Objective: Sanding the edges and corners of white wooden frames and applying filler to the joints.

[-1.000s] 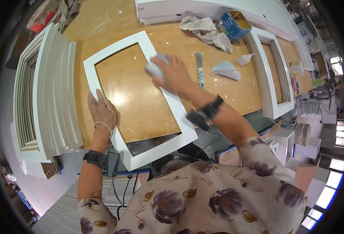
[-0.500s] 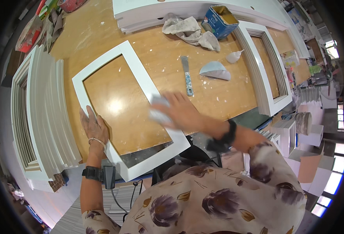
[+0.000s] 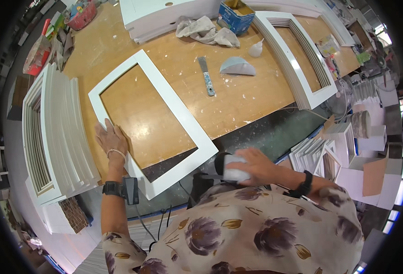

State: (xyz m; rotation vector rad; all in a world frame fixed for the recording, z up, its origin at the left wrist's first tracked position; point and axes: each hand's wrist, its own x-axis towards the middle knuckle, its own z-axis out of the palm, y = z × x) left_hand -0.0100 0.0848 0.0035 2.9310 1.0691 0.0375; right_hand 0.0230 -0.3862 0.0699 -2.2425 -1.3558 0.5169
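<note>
A white rectangular frame (image 3: 168, 97) lies slantwise on the wooden table, its near end jutting past the table edge. My left hand (image 3: 112, 138) grips its left rail, with the fingers over the rail. Off the frame's near right corner, in front of my body, my right hand (image 3: 255, 167) is closed around a pale grey pad (image 3: 236, 168), which looks like a block or folded sheet. The pad is clear of the frame. Beyond the frame lie a putty knife (image 3: 206, 76) with a worn blue handle and a folded pale blue-grey half-disc (image 3: 238, 67).
Similar white frames are stacked at left (image 3: 46, 132) and right (image 3: 297, 68). At the back are white panels (image 3: 156, 18), a crumpled rag (image 3: 206, 32), a blue tin (image 3: 236, 19) and a small white squeeze bottle (image 3: 256, 48). A red basin (image 3: 83, 17) stands far left.
My right hand has moved with the pad off the frame's right rail, toward my body and to the right. My left hand stays on the left rail. The view has shifted slightly.
</note>
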